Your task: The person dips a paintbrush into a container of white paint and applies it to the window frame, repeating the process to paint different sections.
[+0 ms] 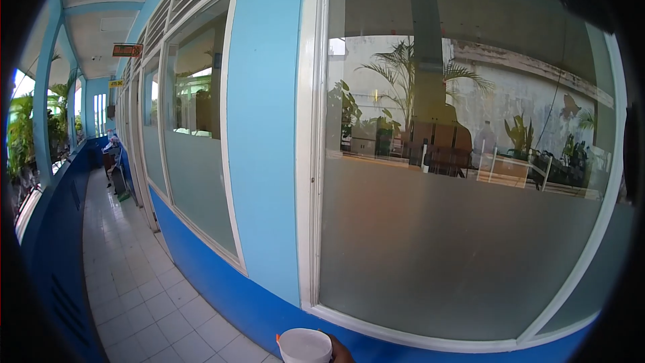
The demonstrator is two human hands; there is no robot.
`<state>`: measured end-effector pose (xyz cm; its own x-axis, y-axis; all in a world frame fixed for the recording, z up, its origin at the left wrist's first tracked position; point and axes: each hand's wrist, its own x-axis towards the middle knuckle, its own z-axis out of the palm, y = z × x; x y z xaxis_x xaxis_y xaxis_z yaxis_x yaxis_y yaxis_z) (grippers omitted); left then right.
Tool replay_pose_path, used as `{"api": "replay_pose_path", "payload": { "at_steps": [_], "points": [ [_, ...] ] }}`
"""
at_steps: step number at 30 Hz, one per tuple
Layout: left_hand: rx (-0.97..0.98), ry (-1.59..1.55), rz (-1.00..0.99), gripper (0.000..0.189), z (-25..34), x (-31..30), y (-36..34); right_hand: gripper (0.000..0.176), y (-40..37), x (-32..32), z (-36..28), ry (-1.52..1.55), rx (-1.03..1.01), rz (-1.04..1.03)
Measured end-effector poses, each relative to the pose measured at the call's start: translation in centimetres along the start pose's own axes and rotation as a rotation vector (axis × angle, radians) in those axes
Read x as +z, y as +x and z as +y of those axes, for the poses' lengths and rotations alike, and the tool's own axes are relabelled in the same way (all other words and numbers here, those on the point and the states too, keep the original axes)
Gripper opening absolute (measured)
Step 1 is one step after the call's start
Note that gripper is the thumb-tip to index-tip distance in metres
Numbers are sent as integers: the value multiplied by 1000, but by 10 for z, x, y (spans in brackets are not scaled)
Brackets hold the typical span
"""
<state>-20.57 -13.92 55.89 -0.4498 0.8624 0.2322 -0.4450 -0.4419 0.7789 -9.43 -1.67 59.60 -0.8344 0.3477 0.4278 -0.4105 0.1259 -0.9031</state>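
At the bottom edge of the head view is a white round plastic cup [306, 345], seen from above and cut off by the frame. What looks like my right hand [342, 353] grips it from its right side; only a small part of the fingers shows. A small orange piece [277, 339] sticks up at the cup's left rim; what it belongs to is hidden. The inside of the cup looks pale, and I cannot make out its contents. My left hand is out of view.
A large window [463, 249], frosted below, stands in front, with reflected plants and wall in its glass. Left of it runs a light-blue wall [265, 128] with a dark-blue base. A tiled corridor [144, 296] leads away past a blue parapet [57, 262]; a person [113, 144] is far down it.
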Motion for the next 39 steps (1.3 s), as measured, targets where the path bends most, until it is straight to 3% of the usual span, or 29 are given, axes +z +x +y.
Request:
{"api": "replay_pose_path", "payload": {
  "at_steps": [5,8,9,12,16,17,20,23,26,32,39],
  "points": [
    [-5,-101,-35,84,8,-7,-12,113,-2,30,-13,69,0,41],
    [8,-189,-51,85,9,-14,-24,117,-2,36,-23,-35,-44,-12],
    [10,-215,-56,85,9,-16,-30,126,-7,34,-44,-264,101,-13],
    [25,-296,-72,86,13,-21,-43,134,-11,39,-44,-363,88,-10],
    [35,-375,-79,87,25,-16,-54,110,-8,60,-81,-294,127,6],
    [43,-394,-77,87,29,-12,-57,119,-9,62,-83,-293,146,-13],
    [58,-424,-91,87,31,-13,-61,126,-2,71,-101,-378,130,-52],
    [-11,-394,-174,108,16,-44,-60,130,-9,71,-81,-480,197,-51],
    [-8,-404,-222,109,15,-49,-60,120,-13,66,-76,-383,342,-156],
    [-33,-399,-210,113,8,-53,-65,96,-15,72,-70,-492,474,-173],
    [-26,-413,-265,117,9,-50,-59,89,-12,74,-85,-656,485,-173]
  ]
}}
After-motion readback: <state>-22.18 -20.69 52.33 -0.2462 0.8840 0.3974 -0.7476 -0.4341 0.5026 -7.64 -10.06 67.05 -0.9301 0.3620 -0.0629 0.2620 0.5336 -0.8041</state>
